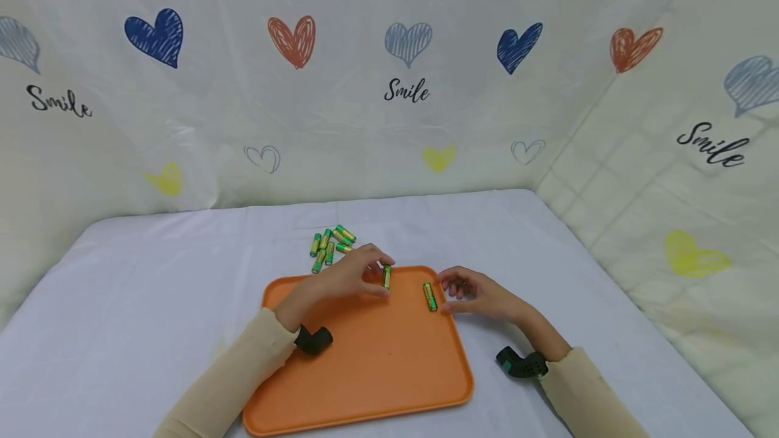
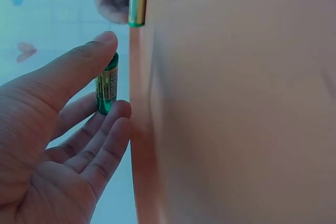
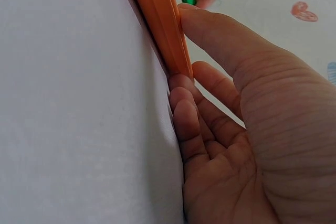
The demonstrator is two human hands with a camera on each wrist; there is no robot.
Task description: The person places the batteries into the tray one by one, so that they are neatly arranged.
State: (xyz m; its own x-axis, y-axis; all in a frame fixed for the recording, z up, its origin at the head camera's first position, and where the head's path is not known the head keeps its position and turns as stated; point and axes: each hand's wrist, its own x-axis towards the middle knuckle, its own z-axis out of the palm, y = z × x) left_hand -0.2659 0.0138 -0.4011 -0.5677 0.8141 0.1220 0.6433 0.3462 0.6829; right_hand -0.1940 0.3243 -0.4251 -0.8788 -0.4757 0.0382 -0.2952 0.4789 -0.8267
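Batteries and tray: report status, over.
Left hand pinches battery near tray's far edge. Right hand at tray's right rim. Second battery lies on tray. Left sleeve hides part of tray in head view.

Sheet-walled booth: heart-printed backdrop [image 1: 347, 107], cloth-covered table [image 1: 164, 276].

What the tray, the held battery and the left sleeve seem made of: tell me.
Tray: probably moulded plastic, satin, judging by its even orange colour and rounded corners.
Held battery: likely metal under a glossy printed wrap; the green and gold surface catches light.
Left sleeve: apparently fabric, matte beige, softly creased; weave too small to tell.
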